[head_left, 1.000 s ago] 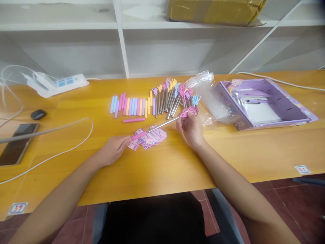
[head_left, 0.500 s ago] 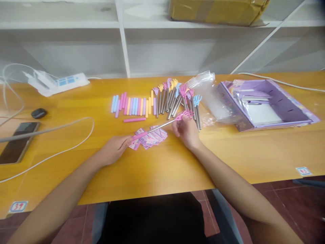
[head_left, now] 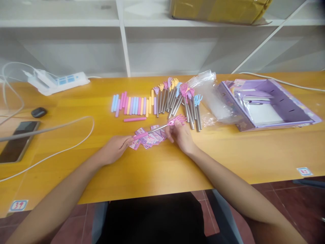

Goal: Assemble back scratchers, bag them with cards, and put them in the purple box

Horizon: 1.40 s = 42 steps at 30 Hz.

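A back scratcher (head_left: pixel 157 129) with a pink handle, a metal rod and a pink hand-shaped head spans both hands. My left hand (head_left: pixel 115 149) is closed round its pink handle. At the other end, my right hand (head_left: pixel 181 135) pinches the pink head. Beneath the rod lie several small printed cards (head_left: pixel 149 139), fanned out. Behind them is a row of pastel tubes (head_left: pixel 137 106), with one pink tube (head_left: pixel 135 119) lying crosswise in front. To the right of the row several metal rods with coloured hand-shaped heads (head_left: pixel 175 96) are piled.
A purple box (head_left: pixel 276 125) holding flat items stands at the right, beside clear plastic bags (head_left: pixel 218 106). At the left are a power strip (head_left: pixel 63 83), a black phone (head_left: pixel 16 142), a small black object (head_left: pixel 39 112) and white cables. White shelves rise behind.
My right hand has moved left and slightly down with the pink head, and less of the metal rod shows between the hands. My left hand has stayed almost in place.
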Tool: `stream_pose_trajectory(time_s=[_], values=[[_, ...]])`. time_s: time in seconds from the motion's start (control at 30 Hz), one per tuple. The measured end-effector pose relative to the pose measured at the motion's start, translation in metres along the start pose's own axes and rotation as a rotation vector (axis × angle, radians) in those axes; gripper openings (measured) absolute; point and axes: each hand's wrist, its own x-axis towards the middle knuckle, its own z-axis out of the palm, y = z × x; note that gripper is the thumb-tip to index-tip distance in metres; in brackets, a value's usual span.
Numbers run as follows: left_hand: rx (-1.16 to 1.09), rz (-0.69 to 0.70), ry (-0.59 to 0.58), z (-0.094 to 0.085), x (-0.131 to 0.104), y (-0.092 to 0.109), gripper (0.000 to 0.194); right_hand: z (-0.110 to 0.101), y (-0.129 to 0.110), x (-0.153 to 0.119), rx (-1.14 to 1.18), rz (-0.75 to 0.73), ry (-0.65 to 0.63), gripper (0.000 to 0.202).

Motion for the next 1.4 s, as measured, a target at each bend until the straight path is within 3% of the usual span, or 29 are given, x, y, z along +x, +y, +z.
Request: stream_pose_trajectory(time_s=[0.17,0.5,0.97,1.4], values=[[-0.003,0.0,-0.019,0.001,0.001,-0.002,0.052,0.012,-0.002,-0.008,0.007,-0.011,-0.029,0.047],[-0.044,0.041,-0.021,0.001,0.001,-0.003,0.054,0.026,-0.002,-0.015,-0.029,-0.008,-0.074,0.048],[-0.101,0.067,-0.027,0.003,0.004,-0.009,0.057,0.028,0.003,-0.019,-0.04,-0.065,-0.088,0.04],[-0.146,0.084,-0.047,0.002,0.004,-0.01,0.055,0.029,0.0,-0.02,-0.144,-0.081,-0.109,0.049]])
